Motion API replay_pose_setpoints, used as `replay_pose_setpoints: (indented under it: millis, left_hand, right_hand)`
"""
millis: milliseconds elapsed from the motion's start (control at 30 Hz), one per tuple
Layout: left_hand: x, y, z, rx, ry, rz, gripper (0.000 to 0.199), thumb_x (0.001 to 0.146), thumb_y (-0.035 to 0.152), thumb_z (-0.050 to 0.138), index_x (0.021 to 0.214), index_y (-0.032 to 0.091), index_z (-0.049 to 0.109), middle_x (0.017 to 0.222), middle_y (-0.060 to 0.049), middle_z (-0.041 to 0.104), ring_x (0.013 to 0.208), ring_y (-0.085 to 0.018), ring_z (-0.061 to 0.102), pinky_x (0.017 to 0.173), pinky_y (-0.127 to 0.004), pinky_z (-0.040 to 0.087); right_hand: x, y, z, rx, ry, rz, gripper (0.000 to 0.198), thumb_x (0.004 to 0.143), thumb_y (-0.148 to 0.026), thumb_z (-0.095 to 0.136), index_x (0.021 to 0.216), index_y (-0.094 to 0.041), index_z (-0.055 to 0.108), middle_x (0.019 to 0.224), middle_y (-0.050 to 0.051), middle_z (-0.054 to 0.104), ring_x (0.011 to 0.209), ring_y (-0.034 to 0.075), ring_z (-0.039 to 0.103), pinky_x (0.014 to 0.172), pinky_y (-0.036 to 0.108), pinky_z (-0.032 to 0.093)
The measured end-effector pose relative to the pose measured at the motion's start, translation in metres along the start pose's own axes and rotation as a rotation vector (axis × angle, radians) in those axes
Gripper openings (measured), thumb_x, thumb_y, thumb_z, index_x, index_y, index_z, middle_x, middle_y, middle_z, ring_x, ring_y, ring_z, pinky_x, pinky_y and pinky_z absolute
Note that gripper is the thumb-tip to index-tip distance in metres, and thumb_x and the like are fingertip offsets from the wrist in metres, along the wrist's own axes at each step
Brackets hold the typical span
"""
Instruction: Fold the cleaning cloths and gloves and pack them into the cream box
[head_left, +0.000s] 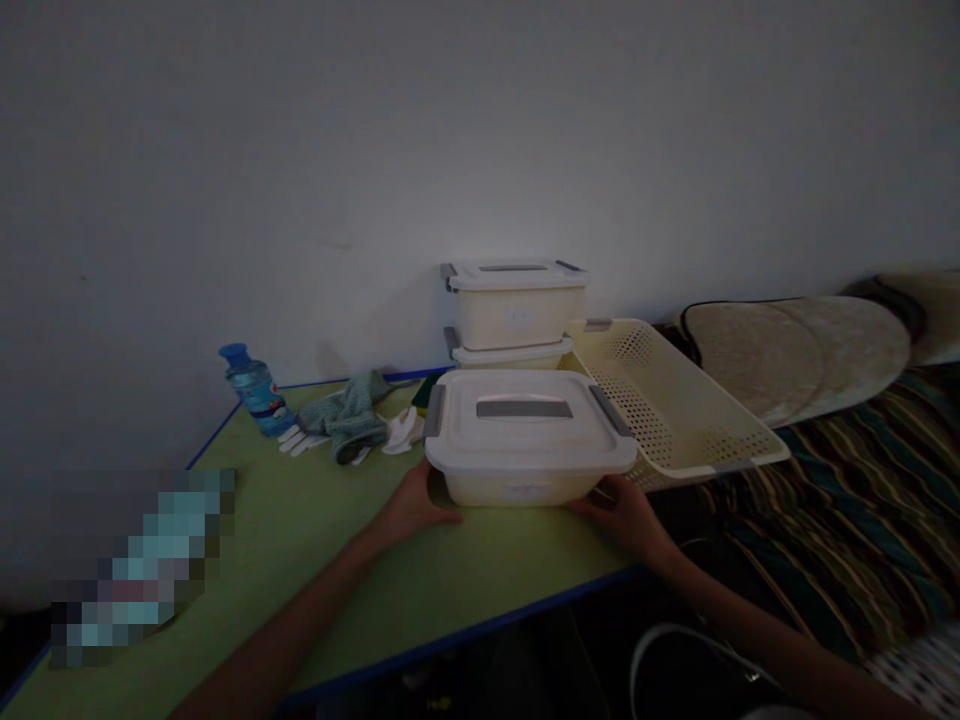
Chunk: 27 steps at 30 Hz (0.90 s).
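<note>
A cream plastic storage box (525, 490) with a white lid, a grey lid handle and grey side clips is between my two hands. My left hand (417, 500) grips its lower left side, thumb at the front. At the lower right corner my right hand (626, 515) holds it the same way, with some fingers hidden behind the box. The lid is on. Directly behind stand two similar boxes in a stack, the upper box (517, 310) on the lower box (514, 354). Whether the held box touches the table cannot be told.
On the green table (315, 540) with blue edging, a water bottle (256, 390) leans beside grey-green cloth (349, 415) and white gloves (401, 432). A cream perforated basket (675, 400) sits to the right, near a striped cover (847, 500) and a beige cushion (795, 350). A blurred patch covers something at left.
</note>
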<state>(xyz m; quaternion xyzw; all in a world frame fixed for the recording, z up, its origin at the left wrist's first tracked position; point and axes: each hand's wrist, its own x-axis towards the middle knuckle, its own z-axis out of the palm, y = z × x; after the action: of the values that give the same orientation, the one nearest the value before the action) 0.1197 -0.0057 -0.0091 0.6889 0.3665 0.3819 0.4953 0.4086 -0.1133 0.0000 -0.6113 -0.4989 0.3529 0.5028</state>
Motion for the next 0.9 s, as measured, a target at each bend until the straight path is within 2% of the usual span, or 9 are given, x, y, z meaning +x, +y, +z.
replay_pose_setpoints:
  millis: [133,200,267,367,433,500,667,767,900]
  left_hand:
    - [0.008,0.002,-0.015,-0.109,-0.082,-0.001,0.047,0.048,0.02,0.078,0.092,0.021,0.063,0.1,-0.005,0.067,0.104,-0.029,0.057,0.096,-0.046,0.039]
    - [0.012,0.003,-0.019,-0.165,-0.064,-0.022,0.037,0.053,0.026,0.075,0.088,0.019,0.063,0.091,-0.005,0.068,0.095,-0.026,0.061,0.091,-0.045,0.044]
    - [0.018,0.006,-0.022,-0.218,0.014,-0.043,0.032,0.057,0.032,0.072,0.084,0.018,0.062,0.089,-0.006,0.068,0.089,-0.023,0.062,0.087,-0.041,0.045]
    - [0.03,0.021,-0.027,-0.301,0.155,-0.073,0.034,0.065,0.039,0.064,0.091,0.018,0.058,0.095,-0.006,0.065,0.087,-0.019,0.062,0.08,-0.034,0.047]
    - [0.041,0.036,-0.03,-0.349,0.215,-0.092,0.037,0.068,0.041,0.06,0.097,0.018,0.056,0.101,-0.007,0.063,0.084,-0.016,0.061,0.073,-0.03,0.048]
    - [0.053,0.052,-0.03,-0.386,0.239,-0.094,0.039,0.071,0.041,0.055,0.101,0.017,0.055,0.105,-0.008,0.062,0.084,-0.015,0.061,0.069,-0.026,0.048]
    - [0.069,0.075,-0.017,-0.389,0.209,-0.094,0.047,0.061,0.025,0.066,0.106,0.017,0.056,0.107,-0.007,0.061,0.084,-0.014,0.059,0.07,-0.023,0.047]
    - [0.068,0.075,-0.009,-0.356,0.178,-0.112,0.058,0.054,0.015,0.07,0.11,0.019,0.055,0.111,-0.006,0.059,0.088,-0.015,0.059,0.073,-0.024,0.048]
    - [0.065,0.073,-0.009,-0.341,0.149,-0.139,0.064,0.056,0.014,0.067,0.118,0.02,0.051,0.11,-0.005,0.059,0.086,-0.015,0.059,0.072,-0.025,0.049]
  right_hand:
    - [0.004,-0.002,-0.01,0.007,-0.082,-0.026,0.032,0.057,-0.025,0.07,0.088,-0.021,0.063,0.101,0.007,0.068,0.101,0.026,0.06,0.09,0.045,0.047]
    - [0.009,-0.007,-0.017,0.017,-0.049,-0.071,0.031,0.057,-0.029,0.07,0.086,-0.022,0.064,0.1,0.006,0.068,0.101,0.027,0.06,0.091,0.045,0.045]
    - [0.017,-0.017,-0.024,0.014,0.029,-0.127,0.035,0.057,-0.031,0.071,0.09,-0.023,0.065,0.104,0.005,0.067,0.106,0.027,0.057,0.095,0.044,0.042]
    - [0.032,-0.041,-0.033,0.085,0.087,-0.123,0.042,0.068,-0.039,0.064,0.106,-0.024,0.06,0.114,0.004,0.063,0.11,0.025,0.054,0.089,0.039,0.047]
    - [0.043,-0.059,-0.035,0.169,0.172,-0.08,0.04,0.07,-0.043,0.06,0.106,-0.025,0.061,0.118,0.003,0.061,0.103,0.022,0.059,0.079,0.033,0.051]
    - [0.052,-0.074,-0.033,0.211,0.176,-0.062,0.038,0.07,-0.044,0.059,0.103,-0.026,0.062,0.122,0.003,0.058,0.099,0.02,0.06,0.074,0.029,0.051]
    - [0.069,-0.086,-0.022,0.218,0.082,-0.006,0.049,0.058,-0.034,0.07,0.105,-0.022,0.062,0.117,0.005,0.061,0.091,0.019,0.062,0.069,0.027,0.051]
    - [0.078,-0.084,-0.02,0.212,0.056,0.02,0.057,0.055,-0.028,0.071,0.11,-0.024,0.058,0.12,0.004,0.058,0.083,0.017,0.063,0.062,0.025,0.051]
    - [0.088,-0.083,-0.025,0.201,-0.002,0.056,0.058,0.052,-0.022,0.07,0.109,-0.024,0.06,0.11,0.004,0.064,0.07,0.016,0.063,0.053,0.024,0.05]
